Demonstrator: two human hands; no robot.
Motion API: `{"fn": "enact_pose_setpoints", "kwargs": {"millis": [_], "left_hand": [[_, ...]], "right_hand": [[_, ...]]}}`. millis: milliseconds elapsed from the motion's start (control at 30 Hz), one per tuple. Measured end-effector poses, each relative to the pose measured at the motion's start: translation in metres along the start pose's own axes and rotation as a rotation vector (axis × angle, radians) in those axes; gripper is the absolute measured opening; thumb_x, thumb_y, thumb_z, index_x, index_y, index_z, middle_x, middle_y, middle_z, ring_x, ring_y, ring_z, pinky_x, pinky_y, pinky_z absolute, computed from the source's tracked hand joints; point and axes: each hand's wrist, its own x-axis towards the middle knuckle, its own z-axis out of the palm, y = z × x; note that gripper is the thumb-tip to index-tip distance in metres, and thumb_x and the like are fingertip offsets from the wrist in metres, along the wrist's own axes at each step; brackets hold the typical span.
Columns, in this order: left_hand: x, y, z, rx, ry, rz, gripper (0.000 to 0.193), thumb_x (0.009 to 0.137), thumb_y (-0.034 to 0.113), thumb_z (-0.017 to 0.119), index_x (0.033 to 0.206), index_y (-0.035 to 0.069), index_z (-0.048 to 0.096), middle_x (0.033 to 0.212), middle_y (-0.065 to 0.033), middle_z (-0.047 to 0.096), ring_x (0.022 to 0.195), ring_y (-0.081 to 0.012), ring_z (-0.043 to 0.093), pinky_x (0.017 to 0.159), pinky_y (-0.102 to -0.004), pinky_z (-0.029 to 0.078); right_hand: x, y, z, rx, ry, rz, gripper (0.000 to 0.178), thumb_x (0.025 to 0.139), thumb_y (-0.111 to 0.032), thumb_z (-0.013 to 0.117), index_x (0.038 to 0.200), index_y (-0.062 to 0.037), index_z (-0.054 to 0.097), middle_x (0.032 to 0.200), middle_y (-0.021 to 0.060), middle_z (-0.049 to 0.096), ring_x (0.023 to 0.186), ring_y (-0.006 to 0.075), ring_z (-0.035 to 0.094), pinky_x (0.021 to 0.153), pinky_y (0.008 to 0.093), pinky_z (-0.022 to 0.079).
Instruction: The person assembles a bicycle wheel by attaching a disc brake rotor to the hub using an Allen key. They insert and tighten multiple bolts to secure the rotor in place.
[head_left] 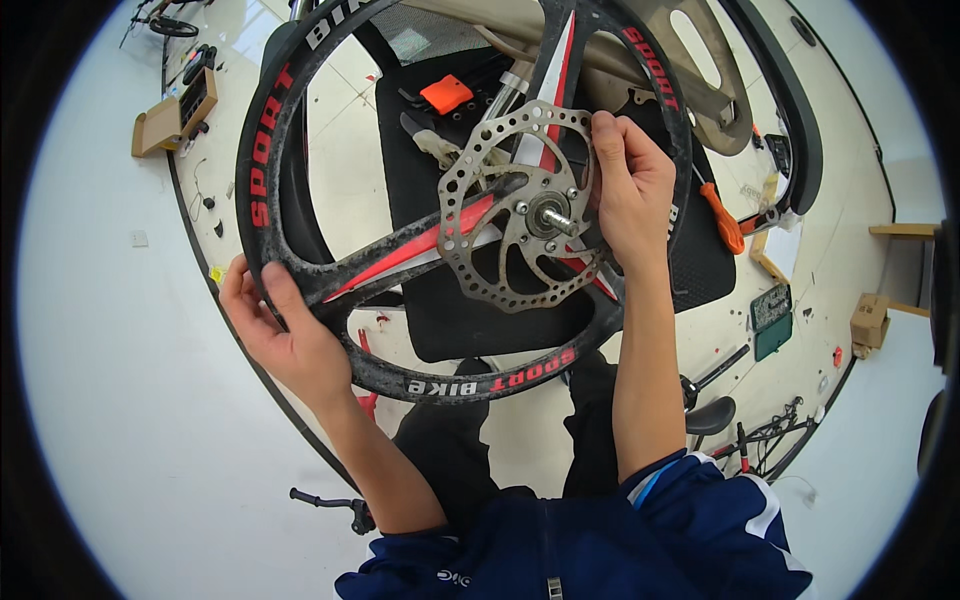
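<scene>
I hold a black bicycle wheel (300,270) with broad red-striped spokes up in front of me. My left hand (285,335) grips its rim at the lower left. A silver drilled brake disc (480,170) sits on the hub (548,215), with the axle end pointing at me. My right hand (632,185) is closed on the disc's right edge, fingers curled around it by the hub.
Below the wheel lies a black mat (420,190) with an orange tool (446,94) and other tools. An orange-handled screwdriver (722,218) lies at the right. A bicycle saddle (710,415), a handlebar grip (325,500), cardboard boxes (165,120) and a tan bicycle frame (700,70) surround me.
</scene>
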Motion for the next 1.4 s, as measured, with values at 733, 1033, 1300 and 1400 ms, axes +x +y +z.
{"fn": "enact_pose_setpoints", "kwargs": {"millis": [733,1033,1300,1400], "left_hand": [[0.008,0.003,0.006,-0.469,-0.108,-0.193,0.032,0.1,0.016,0.058,0.122,-0.007,0.06,0.099,-0.0046,0.066,0.081,-0.0056,0.059,0.071,-0.0188,0.049],[0.012,0.002,0.0,-0.47,-0.159,-0.186,0.033,0.101,0.013,0.052,0.128,-0.006,0.056,0.109,-0.0084,0.066,0.094,-0.0086,0.06,0.083,-0.0217,0.047],[-0.009,0.061,0.0,-0.271,-0.089,0.363,0.027,0.088,0.0,0.061,0.114,-0.008,0.063,0.121,-0.016,0.063,0.097,-0.0222,0.064,0.078,-0.0307,0.051],[-0.027,0.08,0.035,-0.379,-0.328,0.362,0.031,0.086,-0.004,0.063,0.117,-0.006,0.063,0.11,-0.0145,0.066,0.092,-0.0196,0.064,0.076,-0.0279,0.051]], "right_hand": [[0.008,0.004,0.003,-0.167,-0.083,-0.12,0.037,0.102,-0.032,0.052,0.08,-0.0038,0.061,0.065,-0.0089,0.046,0.059,0.0006,0.037,0.052,0.0198,0.03],[0.012,0.002,0.001,-0.162,0.041,-0.008,0.04,0.1,-0.032,0.057,0.075,-0.0012,0.059,0.061,-0.0074,0.045,0.057,0.0023,0.036,0.05,0.022,0.029],[-0.006,-0.071,-0.029,0.149,-0.016,-0.114,0.032,0.098,-0.026,0.058,0.075,-0.0027,0.058,0.057,-0.0054,0.042,0.044,0.002,0.032,0.04,0.0209,0.022],[-0.022,-0.083,-0.023,0.354,-0.319,0.089,0.023,0.096,-0.018,0.058,0.08,-0.0016,0.058,0.055,-0.006,0.04,0.043,0.0009,0.028,0.039,0.0212,0.019]]}}
